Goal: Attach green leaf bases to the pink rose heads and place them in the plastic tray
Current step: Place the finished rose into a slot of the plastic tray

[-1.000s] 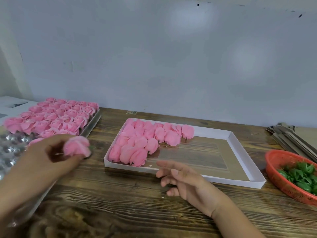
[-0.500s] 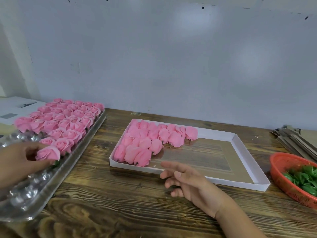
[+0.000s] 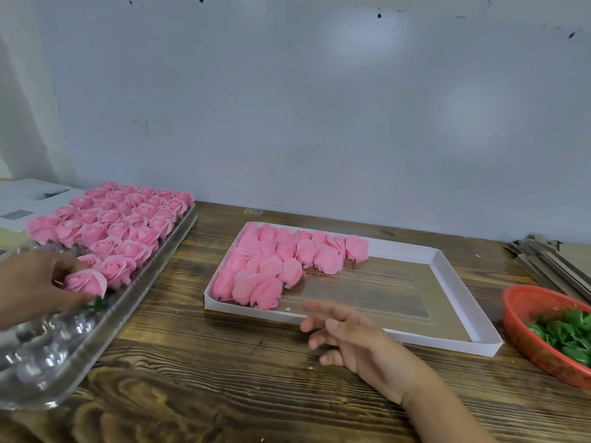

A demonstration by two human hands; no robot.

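Pink rose (image 3: pixel 85 283) sits pinched in the left hand's (image 3: pixel 30 284) grip over the plastic tray (image 3: pixel 105 324).

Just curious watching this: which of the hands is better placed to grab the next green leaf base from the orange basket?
Probably the right hand: open and empty, nearer the orange plastic basket. The left hand holds a pink rose head.

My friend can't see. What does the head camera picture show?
A left hand sets a pink rose with a green leaf base into a clear plastic tray of roses. The right hand rests open on the wooden table, near a white box of rose heads.
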